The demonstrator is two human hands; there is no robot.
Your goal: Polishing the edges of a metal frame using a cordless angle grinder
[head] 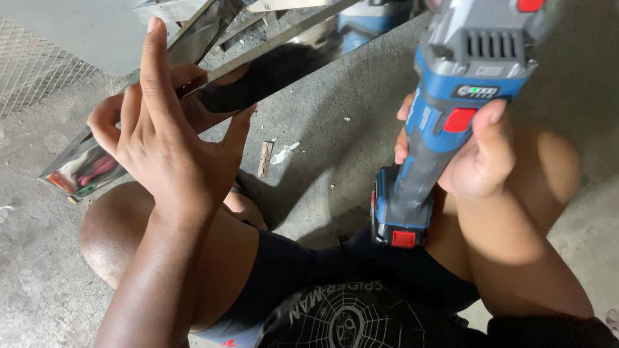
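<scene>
At the left, the left hand [169, 138] rests against the polished metal strip [258, 74], fingers spread, index raised, steadying it over the concrete floor [335, 122]. At the right, the right hand [474, 158] is clamped around the blue cordless grinder [445, 109], held upright, clear of the strip.

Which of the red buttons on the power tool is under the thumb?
The middle red button on the blue body, touched by the right hand. The one at the battery base and the top one are untouched.
</scene>
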